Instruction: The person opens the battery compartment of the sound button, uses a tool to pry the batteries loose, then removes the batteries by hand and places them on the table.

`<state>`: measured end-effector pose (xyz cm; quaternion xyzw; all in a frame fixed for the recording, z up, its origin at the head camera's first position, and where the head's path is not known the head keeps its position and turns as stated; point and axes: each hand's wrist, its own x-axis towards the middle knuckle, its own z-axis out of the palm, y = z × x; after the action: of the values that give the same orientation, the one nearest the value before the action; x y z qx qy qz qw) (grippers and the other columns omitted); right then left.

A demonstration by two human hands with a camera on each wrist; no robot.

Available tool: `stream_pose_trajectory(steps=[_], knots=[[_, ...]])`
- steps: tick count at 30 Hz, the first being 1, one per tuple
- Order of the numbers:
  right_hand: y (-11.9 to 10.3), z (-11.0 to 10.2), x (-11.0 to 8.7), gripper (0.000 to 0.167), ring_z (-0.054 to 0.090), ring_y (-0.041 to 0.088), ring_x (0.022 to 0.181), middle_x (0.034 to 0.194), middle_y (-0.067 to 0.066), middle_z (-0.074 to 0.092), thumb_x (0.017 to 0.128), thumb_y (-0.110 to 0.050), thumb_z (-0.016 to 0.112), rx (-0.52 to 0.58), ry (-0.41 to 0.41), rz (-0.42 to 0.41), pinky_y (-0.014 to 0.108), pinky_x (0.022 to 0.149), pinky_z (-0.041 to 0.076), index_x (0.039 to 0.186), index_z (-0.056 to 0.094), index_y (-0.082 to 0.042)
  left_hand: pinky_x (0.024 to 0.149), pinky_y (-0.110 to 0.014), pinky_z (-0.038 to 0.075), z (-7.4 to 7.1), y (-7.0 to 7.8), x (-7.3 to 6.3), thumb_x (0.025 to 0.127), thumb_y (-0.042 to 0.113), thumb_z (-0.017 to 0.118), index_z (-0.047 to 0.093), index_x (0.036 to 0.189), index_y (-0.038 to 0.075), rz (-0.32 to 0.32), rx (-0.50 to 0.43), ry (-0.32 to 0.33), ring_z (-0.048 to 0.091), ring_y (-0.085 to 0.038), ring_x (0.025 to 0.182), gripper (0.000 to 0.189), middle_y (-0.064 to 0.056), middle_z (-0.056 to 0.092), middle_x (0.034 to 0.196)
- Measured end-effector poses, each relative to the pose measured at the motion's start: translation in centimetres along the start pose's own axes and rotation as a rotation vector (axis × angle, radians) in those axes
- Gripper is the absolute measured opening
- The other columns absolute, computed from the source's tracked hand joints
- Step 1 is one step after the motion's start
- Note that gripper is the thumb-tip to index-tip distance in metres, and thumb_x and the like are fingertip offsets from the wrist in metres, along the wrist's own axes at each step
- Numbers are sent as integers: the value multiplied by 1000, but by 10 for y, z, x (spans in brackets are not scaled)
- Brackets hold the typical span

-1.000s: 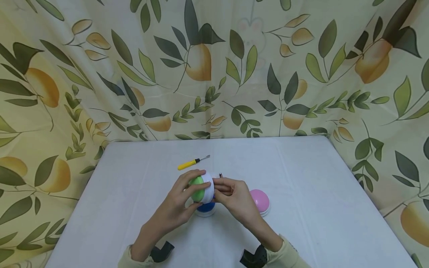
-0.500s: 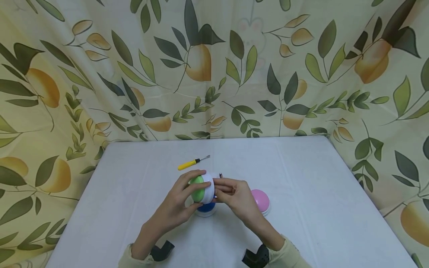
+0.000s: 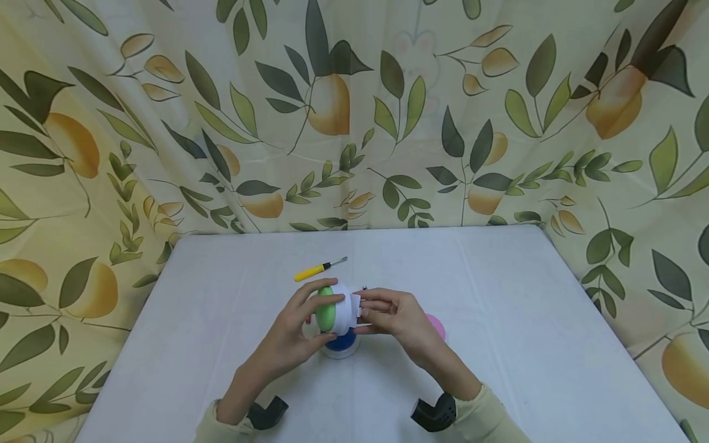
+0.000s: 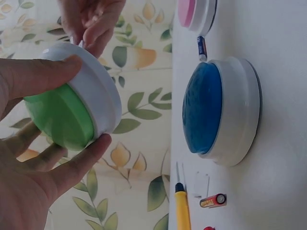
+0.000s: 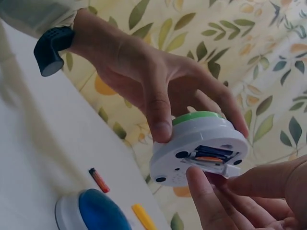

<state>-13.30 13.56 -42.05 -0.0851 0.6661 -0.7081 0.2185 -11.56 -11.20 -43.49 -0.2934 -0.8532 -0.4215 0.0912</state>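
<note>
My left hand (image 3: 293, 329) grips a round push button with a green dome (image 3: 327, 309) and a white base, tilted on its side above the table. In the right wrist view the underside faces the camera, showing an uncovered battery compartment (image 5: 211, 152) with batteries in it. My right hand (image 3: 401, 317) pinches a small white battery cover (image 5: 232, 171) at the edge of that compartment. Below the raised button, a blue-domed button (image 4: 204, 108) rests on the table.
A pink-domed button (image 3: 437, 325) stands to the right, partly behind the right hand. A yellow screwdriver (image 3: 310, 272) lies farther back. Loose on the table are a red battery (image 4: 213, 200), a dark blue battery (image 4: 202, 48) and a clear piece (image 4: 201, 184). A patterned curtain (image 3: 388, 123) hangs behind.
The right hand has drawn slightly to the right, away from the base, with the white battery cover now showing between them. The green button has turned slightly in the left hand.
</note>
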Motion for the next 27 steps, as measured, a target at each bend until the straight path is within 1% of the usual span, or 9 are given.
stream_pose_trajectory(steps=[1,4,7,9,13,16,20,23,27], knots=[[0,-1,1,45,78,23,103,133,25,69,101,-4,66,4,4,9,48,92,60,142,55,8,105,-38,57,0,-1,0,74,1,93,60,142,31,-4,-8,4,44,-27,151,81,2,45,161],[0,-5,2,46,78,20,99,129,22,73,100,-4,67,17,21,33,44,90,62,143,54,8,102,-35,58,-1,-3,-1,75,1,92,60,142,30,-20,-47,10,46,-27,148,80,2,45,161],[-2,-11,1,47,77,18,96,125,20,74,101,-6,67,13,39,44,40,88,63,144,53,8,94,-29,59,-2,-5,-1,77,2,91,59,143,31,-43,-76,4,48,-26,146,78,3,44,162],[-3,-16,1,48,76,18,96,125,19,75,101,-7,67,11,52,49,38,87,63,145,52,8,94,-28,59,-2,-6,-2,79,3,90,59,143,31,-53,-90,2,48,-26,146,77,4,43,162],[-6,-29,1,50,76,20,100,131,19,72,101,-9,67,4,68,68,38,87,63,147,51,6,98,-32,60,-3,-8,-3,79,1,89,58,143,31,-65,-105,8,47,-29,148,77,5,42,162],[-8,-42,1,52,76,20,103,134,18,70,102,-10,67,-3,74,93,38,88,63,149,49,5,98,-35,60,-4,-9,-4,78,-1,89,58,143,31,-71,-114,16,47,-30,148,79,5,43,162],[-9,-60,2,53,75,20,105,128,11,72,103,-10,65,-2,96,127,38,91,62,151,45,3,97,-38,61,-4,-12,-6,77,-3,89,59,143,30,-78,-118,26,47,-29,148,80,4,43,161],[-9,-73,3,54,75,19,105,122,6,72,103,-8,63,-5,104,135,41,94,61,152,42,5,97,-40,61,-4,-14,-8,77,-3,89,59,143,30,-84,-120,29,47,-30,148,80,3,44,161],[-6,-89,7,55,75,18,104,122,7,71,104,-7,61,-40,101,134,44,97,59,152,40,7,98,-39,60,-4,-17,-10,77,-3,89,58,143,31,-99,-126,31,46,-30,148,80,3,44,161]])
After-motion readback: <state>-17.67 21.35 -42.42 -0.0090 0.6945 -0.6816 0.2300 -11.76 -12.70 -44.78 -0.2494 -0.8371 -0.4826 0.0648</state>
